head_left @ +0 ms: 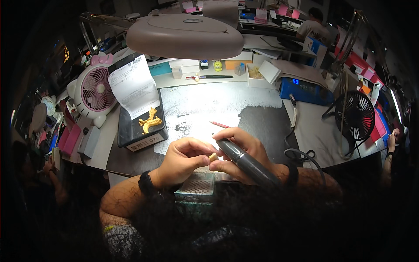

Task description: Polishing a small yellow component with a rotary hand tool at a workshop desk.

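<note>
Close in front of me, both hands meet over the near edge of the bench. My left hand (183, 159) pinches a small yellowish tooth-like piece (212, 156) between thumb and fingertips. A dark grey rotary handpiece (257, 168) lies in my right hand (246, 146), gripped with its tip end toward the piece. The tip itself is hidden by my fingers. Under my hands is a box with a perforated top (196, 185). To the left stands a black tray (126, 135) with yellow dental model parts (150, 122) and a printed sheet (133, 85).
A large lamp (185, 37) hangs over the bench. A thin red tool (219, 125) lies beyond my hands. At right are a blue control box (305, 89), a cable (301, 155) and a black fan (354, 115); a pink-white fan (96, 89) is left. Other people are nearby.
</note>
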{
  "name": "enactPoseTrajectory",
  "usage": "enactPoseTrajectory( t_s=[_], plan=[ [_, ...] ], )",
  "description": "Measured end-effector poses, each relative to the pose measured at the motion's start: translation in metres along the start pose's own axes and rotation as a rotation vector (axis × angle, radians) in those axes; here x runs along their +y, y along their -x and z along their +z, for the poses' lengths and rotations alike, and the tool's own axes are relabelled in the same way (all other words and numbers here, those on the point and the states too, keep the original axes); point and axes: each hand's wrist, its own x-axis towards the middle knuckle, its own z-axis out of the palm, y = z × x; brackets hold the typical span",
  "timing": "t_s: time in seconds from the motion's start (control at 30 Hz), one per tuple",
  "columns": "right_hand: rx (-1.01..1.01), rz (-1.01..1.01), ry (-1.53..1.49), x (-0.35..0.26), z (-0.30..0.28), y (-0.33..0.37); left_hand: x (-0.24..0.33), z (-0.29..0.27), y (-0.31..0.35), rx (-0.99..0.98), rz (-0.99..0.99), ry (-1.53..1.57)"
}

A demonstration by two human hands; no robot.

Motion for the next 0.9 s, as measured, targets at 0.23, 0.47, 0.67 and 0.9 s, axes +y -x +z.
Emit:
enactPoseTrajectory(
  t_s=[0.23, 0.47, 0.67, 0.9],
  plan=[
    [0.041, 0.023, -0.016, 0.0038, -0.0003, -0.0032, -0.0024, -0.0022, 0.0006, 0.05, 0.048, -0.027],
    [0.059, -0.02, -0.028, 0.007, -0.0034, -0.0057, 0.0031, 0.0056, -0.0025, 0.065, 0.043, 0.054],
    [0.022, -0.069, 0.01, 0.0087, -0.0044, -0.0066, 0.0004, 0.001, -0.0003, 0.05, -0.011, 0.056],
    [0.034, -0.055, -0.01, 0.0081, -0.0043, -0.0062, -0.0007, -0.0008, 0.0003, 0.026, -0.055, 0.081]
  ],
)
